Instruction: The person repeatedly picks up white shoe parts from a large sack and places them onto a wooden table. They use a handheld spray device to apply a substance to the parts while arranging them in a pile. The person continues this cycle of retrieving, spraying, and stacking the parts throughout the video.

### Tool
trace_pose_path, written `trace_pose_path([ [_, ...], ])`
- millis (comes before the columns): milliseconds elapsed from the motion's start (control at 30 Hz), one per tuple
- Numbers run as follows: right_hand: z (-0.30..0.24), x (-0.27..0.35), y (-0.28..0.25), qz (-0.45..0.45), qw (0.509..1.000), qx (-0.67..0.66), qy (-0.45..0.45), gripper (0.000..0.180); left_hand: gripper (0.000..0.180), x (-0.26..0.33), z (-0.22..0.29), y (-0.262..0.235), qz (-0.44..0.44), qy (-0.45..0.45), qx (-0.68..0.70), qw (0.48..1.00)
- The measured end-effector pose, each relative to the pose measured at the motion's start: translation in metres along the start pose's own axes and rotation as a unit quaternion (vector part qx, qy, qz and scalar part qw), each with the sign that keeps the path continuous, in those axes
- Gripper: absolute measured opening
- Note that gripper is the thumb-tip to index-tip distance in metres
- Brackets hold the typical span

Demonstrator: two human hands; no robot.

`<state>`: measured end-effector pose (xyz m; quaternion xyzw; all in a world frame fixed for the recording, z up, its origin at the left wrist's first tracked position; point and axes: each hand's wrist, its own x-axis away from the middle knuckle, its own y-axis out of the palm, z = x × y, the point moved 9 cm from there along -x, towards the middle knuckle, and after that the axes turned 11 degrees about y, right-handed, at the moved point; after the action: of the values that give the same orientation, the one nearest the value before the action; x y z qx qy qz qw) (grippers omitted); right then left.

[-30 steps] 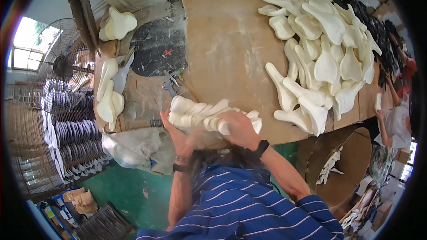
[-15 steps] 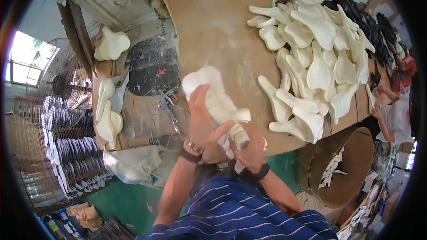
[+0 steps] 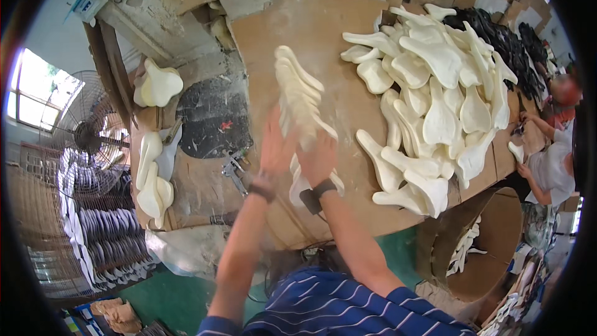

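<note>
A row of overlapping cream foam saddle pads [image 3: 298, 90] lies on the cardboard-covered table before me. My left hand [image 3: 278, 146] presses along the left side of this row. At its near end my right hand [image 3: 318, 157] grips it from the right, so the row is held between both hands. Motion blurs the fingers of both. Below my hands, another pale pad [image 3: 299, 188] shows in part beside my right wrist, the rest of it covered. A metal spray gun [image 3: 234, 171] rests just left of my left hand.
To the right is a big heap of similar pads [image 3: 444, 115], with black items [image 3: 482, 37] behind it. Several pads [image 3: 152, 177] lie at the left edge, near a fan [image 3: 86, 137]. A round cardboard drum [image 3: 429, 236] stands at right; beyond it works another person [image 3: 550, 165].
Both hands have moved forward over the table with the pads. These now lie in a slanting row farther from me, and the right hand has come up from the near table edge.
</note>
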<state>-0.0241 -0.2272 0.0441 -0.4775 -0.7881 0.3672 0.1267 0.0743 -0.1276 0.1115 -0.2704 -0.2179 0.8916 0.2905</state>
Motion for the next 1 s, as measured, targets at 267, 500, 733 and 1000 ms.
trace_pose_path([
  [267,0.0,-0.024,0.033,-0.041,0.998,0.051,0.025,0.058,0.076,0.231,-0.092,0.081,-0.074,-0.275,0.163,0.945],
  [500,0.002,0.006,0.004,-0.094,0.994,-0.027,0.046,0.068,0.035,0.273,-0.083,0.098,-0.079,-0.307,0.176,0.932],
  [733,0.04,0.037,0.005,-0.069,0.997,0.024,0.027,0.087,0.038,0.307,-0.092,0.106,-0.166,-0.184,0.004,0.969],
  [1000,0.054,0.121,-0.075,-0.153,0.987,0.043,-0.016,0.078,0.049,0.289,-0.134,-0.064,0.113,-0.294,-0.209,0.926],
])
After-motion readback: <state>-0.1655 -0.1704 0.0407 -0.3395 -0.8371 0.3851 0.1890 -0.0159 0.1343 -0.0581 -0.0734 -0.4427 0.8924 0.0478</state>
